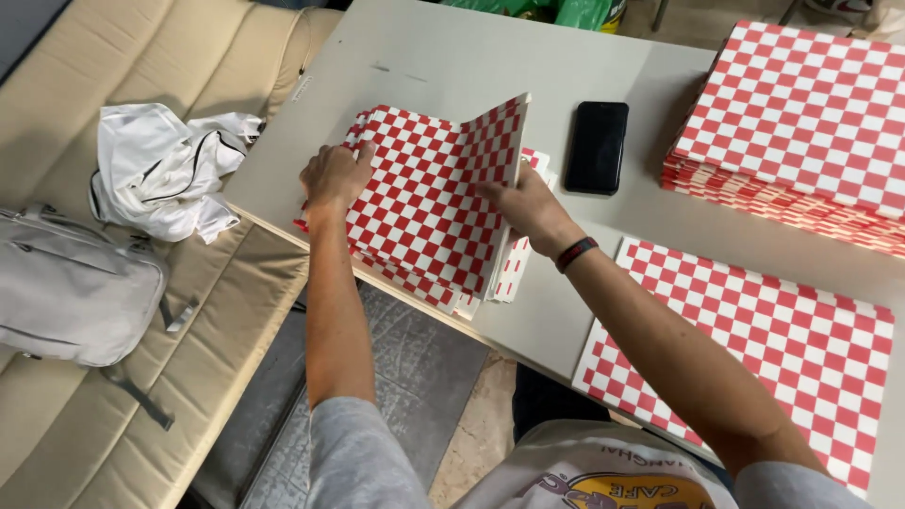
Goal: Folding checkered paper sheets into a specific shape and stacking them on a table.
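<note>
At the far left a pale grey fabric backpack (71,297) lies on a beige cushioned sofa (189,57), with a crumpled white garment (160,170) just beside it, nearer the bench. The grey flat-topped bench (452,57) carries a low stack of red-and-white checkered paper sheets (415,217) at its near-left edge. The left hand (335,174) rests on the stack's far-left part, fingers (361,151) curled loosely down onto the paper, pressing rather than gripping. The right hand (530,205) holds the right side of the stack, its fingers pinched on a lifted bundle of sheets (495,141) that stands tilted up from the rest. A black slab phone (597,146) lies just right of that. Further right sit a tall stack of checkered sheets (801,123) at the far edge and a flat checkered sheet (754,349) at the near edge.
</note>
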